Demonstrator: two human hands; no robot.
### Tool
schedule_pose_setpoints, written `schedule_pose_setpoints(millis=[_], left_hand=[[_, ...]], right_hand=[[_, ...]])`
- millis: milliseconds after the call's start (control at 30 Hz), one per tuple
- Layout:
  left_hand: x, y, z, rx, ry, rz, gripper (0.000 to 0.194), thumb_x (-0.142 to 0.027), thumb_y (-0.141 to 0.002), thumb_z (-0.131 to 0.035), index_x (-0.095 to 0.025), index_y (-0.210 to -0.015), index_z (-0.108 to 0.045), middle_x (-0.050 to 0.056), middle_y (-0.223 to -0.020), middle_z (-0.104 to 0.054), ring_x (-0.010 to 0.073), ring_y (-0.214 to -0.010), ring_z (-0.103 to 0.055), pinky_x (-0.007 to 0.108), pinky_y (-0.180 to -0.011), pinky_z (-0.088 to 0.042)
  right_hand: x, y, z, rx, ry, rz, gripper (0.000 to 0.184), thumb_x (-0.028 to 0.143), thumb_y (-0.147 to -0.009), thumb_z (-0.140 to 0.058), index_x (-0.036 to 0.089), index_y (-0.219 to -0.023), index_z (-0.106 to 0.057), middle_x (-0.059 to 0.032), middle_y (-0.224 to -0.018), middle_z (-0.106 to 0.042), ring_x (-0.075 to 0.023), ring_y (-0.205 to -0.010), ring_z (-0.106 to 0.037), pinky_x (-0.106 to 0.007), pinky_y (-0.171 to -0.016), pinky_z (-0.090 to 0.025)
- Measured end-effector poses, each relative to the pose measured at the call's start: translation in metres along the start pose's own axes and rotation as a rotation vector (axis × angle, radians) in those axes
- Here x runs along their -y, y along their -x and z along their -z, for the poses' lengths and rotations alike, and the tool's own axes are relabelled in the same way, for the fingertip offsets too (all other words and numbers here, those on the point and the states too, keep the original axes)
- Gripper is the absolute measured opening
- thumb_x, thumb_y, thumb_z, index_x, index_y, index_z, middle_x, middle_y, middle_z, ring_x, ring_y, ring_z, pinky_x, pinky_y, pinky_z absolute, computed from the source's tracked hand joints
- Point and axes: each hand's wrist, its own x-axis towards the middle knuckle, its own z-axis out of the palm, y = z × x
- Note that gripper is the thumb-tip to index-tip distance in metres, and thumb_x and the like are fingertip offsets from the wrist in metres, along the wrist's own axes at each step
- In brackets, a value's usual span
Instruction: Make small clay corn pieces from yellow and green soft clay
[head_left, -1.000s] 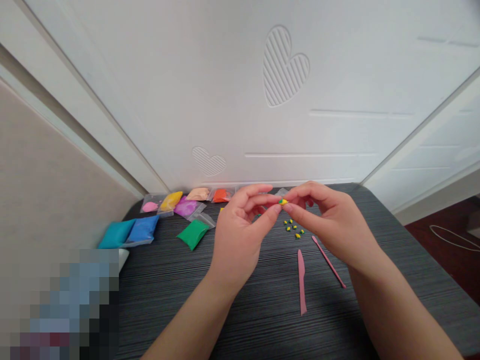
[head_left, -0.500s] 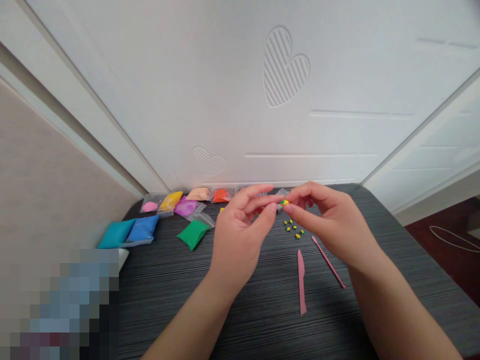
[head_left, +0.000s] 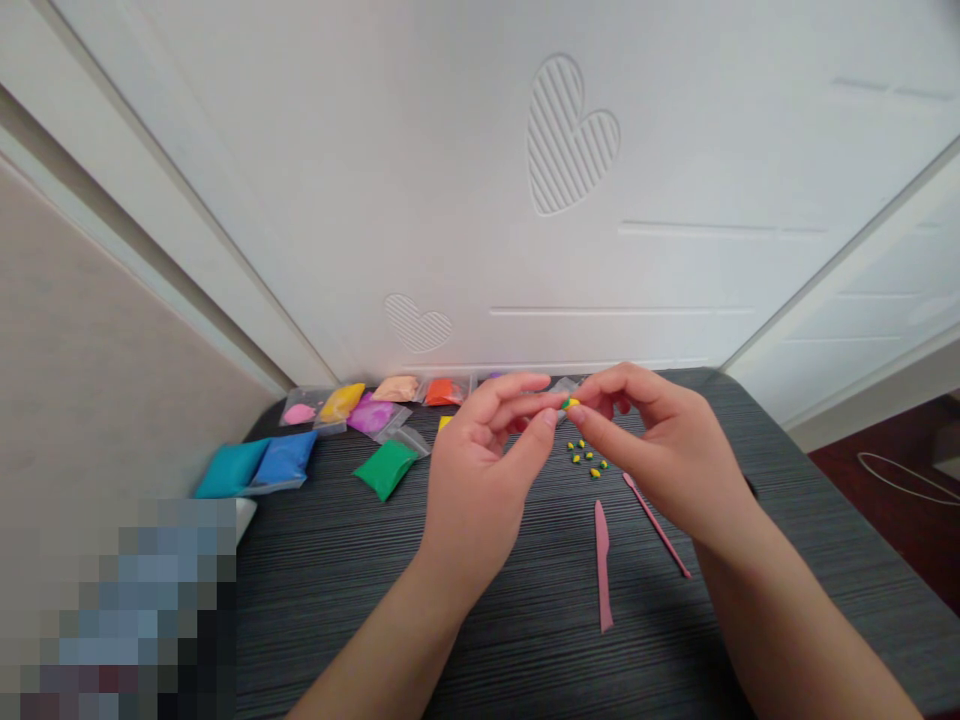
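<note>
Over the table, my right hand (head_left: 649, 430) pinches a tiny yellow-and-green clay piece (head_left: 573, 403) between thumb and forefinger. From the other side, the thumb and fingertips of my left hand (head_left: 480, 470) close on its green end. Below the hands lie several similar small yellow-and-green clay pieces (head_left: 589, 456). Nearer to me are a pink plastic clay knife (head_left: 602, 565) and, beside my right wrist, a thin pink modelling stick (head_left: 658, 527).
Along the back and left of the dark table (head_left: 360, 600) lie clay bags: green (head_left: 386, 468), blue (head_left: 285, 460), teal (head_left: 232, 468), purple (head_left: 371, 413), yellow (head_left: 343, 402), peach (head_left: 396, 388) and orange (head_left: 442, 391). A white panel (head_left: 465, 180) with hearts rises behind.
My left fingertips have shifted slightly right and now press against the green end of the clay piece. My right hand has barely moved; the tools and bags lie as before.
</note>
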Motion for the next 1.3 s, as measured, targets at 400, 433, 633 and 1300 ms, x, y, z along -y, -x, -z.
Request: schedule_pose_setpoints(millis=[400, 433, 633, 1300], left_hand=[[-0.0047, 0.0032, 0.0015, -0.017, -0.172, -0.047, 0.021, -0.020, -0.074, -0.056, -0.019, -0.095, -0.057, 0.003, -0.092, -0.065, 0.0161, -0.087, -0.060, 0.026, -0.080, -0.044], [-0.0043, 0.0031, 0.0013, -0.025, -0.175, -0.050, 0.022, -0.020, -0.074, -0.057, -0.019, -0.096, -0.057, 0.003, -0.092, -0.065, 0.0160, -0.086, -0.060, 0.026, -0.080, -0.044], [-0.0004, 0.0015, 0.0017, -0.045, -0.176, -0.072, 0.024, -0.020, -0.074, -0.057, -0.020, -0.098, -0.056, 0.002, -0.090, -0.065, 0.0140, -0.081, -0.060, 0.025, -0.077, -0.044], [-0.0004, -0.0006, 0.0055, 0.023, -0.029, -0.012, 0.024, -0.019, -0.072, -0.061, -0.022, -0.094, -0.056, -0.001, -0.082, -0.065, 0.0106, -0.078, -0.059, 0.021, -0.072, -0.045]], right_hand=[[0.0026, 0.0014, 0.0005, -0.010, 0.018, 0.004, 0.007, 0.021, -0.075, -0.054, 0.019, -0.081, -0.057, 0.0023, -0.073, -0.057, -0.0098, -0.066, -0.049, -0.024, -0.063, -0.039], [0.0029, 0.0015, 0.0005, -0.009, 0.020, 0.005, 0.007, 0.021, -0.075, -0.054, 0.019, -0.081, -0.057, 0.0023, -0.073, -0.057, -0.0098, -0.067, -0.049, -0.023, -0.063, -0.039], [0.0036, 0.0021, 0.0008, 0.026, 0.007, -0.006, 0.009, 0.021, -0.075, -0.055, 0.021, -0.084, -0.058, 0.0035, -0.075, -0.057, -0.0088, -0.068, -0.050, -0.022, -0.063, -0.039], [0.0005, 0.0033, 0.0081, 0.061, -0.075, -0.024, 0.010, 0.027, -0.078, -0.053, 0.023, -0.085, -0.060, 0.0022, -0.077, -0.059, -0.0107, -0.072, -0.052, -0.024, -0.065, -0.040]])
